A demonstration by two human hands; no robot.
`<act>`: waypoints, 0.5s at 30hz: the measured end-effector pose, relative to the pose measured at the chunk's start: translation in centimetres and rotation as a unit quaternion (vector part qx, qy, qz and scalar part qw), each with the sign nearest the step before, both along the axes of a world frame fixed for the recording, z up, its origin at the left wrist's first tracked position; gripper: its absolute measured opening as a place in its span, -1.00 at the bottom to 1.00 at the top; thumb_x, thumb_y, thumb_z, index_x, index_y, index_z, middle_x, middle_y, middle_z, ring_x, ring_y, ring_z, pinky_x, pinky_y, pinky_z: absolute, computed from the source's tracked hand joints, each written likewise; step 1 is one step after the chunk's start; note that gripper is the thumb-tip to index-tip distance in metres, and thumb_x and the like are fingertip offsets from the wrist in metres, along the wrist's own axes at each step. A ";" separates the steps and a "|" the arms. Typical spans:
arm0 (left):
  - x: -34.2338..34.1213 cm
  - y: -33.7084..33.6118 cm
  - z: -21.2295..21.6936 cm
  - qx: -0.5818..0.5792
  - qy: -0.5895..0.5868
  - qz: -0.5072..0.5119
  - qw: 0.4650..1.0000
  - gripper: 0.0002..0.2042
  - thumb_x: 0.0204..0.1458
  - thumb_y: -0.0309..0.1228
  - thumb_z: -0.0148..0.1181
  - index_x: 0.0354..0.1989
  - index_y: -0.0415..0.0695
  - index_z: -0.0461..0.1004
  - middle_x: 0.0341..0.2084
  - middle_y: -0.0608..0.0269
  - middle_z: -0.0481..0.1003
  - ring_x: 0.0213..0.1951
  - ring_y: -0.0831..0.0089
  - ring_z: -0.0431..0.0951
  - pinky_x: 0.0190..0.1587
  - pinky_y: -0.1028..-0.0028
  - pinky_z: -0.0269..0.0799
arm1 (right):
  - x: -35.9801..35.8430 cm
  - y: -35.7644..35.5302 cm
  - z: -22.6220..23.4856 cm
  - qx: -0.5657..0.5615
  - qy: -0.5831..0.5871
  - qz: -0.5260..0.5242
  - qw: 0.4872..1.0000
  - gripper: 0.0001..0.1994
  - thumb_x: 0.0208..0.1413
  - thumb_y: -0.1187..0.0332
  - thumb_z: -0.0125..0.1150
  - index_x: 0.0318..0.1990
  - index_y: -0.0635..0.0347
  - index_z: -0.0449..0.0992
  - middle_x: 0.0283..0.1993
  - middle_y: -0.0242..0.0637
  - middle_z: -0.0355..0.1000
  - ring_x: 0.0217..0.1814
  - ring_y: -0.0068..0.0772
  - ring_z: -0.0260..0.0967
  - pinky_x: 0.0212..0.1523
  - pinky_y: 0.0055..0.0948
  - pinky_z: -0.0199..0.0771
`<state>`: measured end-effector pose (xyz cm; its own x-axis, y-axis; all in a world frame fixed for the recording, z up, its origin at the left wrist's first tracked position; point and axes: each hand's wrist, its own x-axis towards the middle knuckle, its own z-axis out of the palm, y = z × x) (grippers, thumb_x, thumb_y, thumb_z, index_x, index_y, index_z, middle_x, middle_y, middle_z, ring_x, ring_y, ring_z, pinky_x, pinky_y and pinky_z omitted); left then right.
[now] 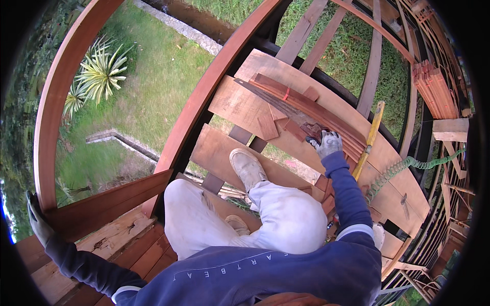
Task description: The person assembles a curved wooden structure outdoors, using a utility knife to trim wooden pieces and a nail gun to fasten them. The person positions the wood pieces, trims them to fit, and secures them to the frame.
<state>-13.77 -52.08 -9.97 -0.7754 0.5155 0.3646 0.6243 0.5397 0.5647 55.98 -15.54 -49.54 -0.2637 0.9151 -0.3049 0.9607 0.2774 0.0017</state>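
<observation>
My right hand [327,145], in a grey work glove, is closed round the handle of a handsaw [270,98]. Its long dark blade lies along a bundle of reddish-brown wood strips [319,109], pointing away to the far left. Several short wood offcuts [267,127] lie beside the blade on a plywood sheet [232,104]. Far out to the left, my left hand [40,220], also gloved, rests against the foot of a curved reddish timber frame [47,168]. Its fingers are stretched out and hold nothing.
A yellow spirit level [370,140] and a green coiled air hose [393,176] lie right of my right arm. Stacked wood strips [435,92] stand at the far right. Gaps between plywood and dark joists open onto grass [148,92] below. My shoe [247,167] stands on a board.
</observation>
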 end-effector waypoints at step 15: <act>1.6 0.8 0.8 -0.033 0.013 0.014 0.999 -0.52 0.33 -0.22 -0.20 0.30 -0.28 0.21 0.22 0.08 0.32 0.26 0.35 0.29 0.34 0.37 0.05 | 11.4 -3.9 -6.4 0.015 -0.008 -0.050 0.999 -0.34 0.03 -0.18 0.16 0.00 0.31 0.46 -0.01 -0.03 0.47 0.14 -0.06 0.33 0.24 -0.13 0.16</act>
